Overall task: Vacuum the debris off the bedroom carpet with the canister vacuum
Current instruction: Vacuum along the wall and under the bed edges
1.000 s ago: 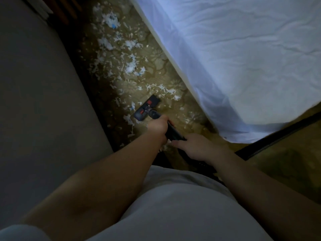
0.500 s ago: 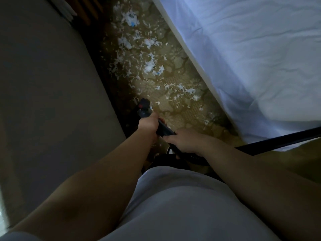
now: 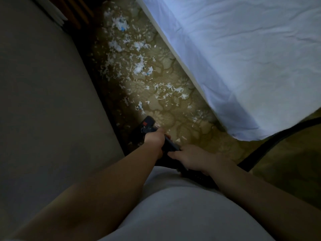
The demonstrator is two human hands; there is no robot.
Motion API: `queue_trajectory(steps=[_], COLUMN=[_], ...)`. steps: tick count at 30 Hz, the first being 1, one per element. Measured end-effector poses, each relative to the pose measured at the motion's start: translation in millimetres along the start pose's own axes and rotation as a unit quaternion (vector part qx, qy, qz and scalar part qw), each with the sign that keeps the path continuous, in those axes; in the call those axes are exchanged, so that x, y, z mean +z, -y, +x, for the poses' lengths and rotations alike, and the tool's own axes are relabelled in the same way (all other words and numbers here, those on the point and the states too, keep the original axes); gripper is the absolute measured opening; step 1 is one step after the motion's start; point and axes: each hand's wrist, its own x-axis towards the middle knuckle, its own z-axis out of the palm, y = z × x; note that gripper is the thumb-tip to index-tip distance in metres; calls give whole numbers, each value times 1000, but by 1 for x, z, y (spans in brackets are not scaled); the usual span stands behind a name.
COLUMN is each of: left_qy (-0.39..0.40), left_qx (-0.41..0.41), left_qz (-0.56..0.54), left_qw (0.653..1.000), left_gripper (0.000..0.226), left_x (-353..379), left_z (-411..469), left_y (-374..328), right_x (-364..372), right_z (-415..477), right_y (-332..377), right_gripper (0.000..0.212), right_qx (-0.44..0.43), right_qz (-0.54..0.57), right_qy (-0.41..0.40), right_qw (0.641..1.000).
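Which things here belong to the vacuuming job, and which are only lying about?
For the job: vacuum wand, held by the left hand and right hand; floor nozzle; black hose; white debris; patterned carpet.

Only nearby: bed with white sheet; grey surface on the left; wooden furniture behind.

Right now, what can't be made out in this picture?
Head view:
Canister: out of frame; hose leaves at the right edge.
Wand: mostly covered by the left hand and right hand.
Nozzle: in shadow, its mouth unseen.
Carpet nearest the person: hidden by the torso.
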Motion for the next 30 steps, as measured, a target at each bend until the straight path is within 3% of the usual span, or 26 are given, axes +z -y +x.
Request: queue_trajectory(steps=[8, 11, 14, 20, 30], left_qy=[4, 23, 48, 82, 144], left_qx=[18, 9, 12, 14, 74], left_qz=[-1, 22, 47, 155, 149], left_qw=[1000, 999, 998, 984, 976], left_gripper=[20, 31, 48, 30, 34], left_x=[69, 98, 128, 193, 249], left_z=[-55, -72, -82, -105, -129], left_y=[111, 145, 167, 181, 153], right_x=[-23, -31, -39, -70, -100], right_z=[-64, -91, -111, -142, -150], right_y=[-118, -157, -192, -249, -260], right_gripper=[57, 56, 70, 46, 47], right_qx=[11, 27, 45, 47, 4], right_qz=[-24, -36, -29, 74, 124], right_qy=[7, -5, -33, -81, -145], right_qw=[1000, 999, 998, 993, 982])
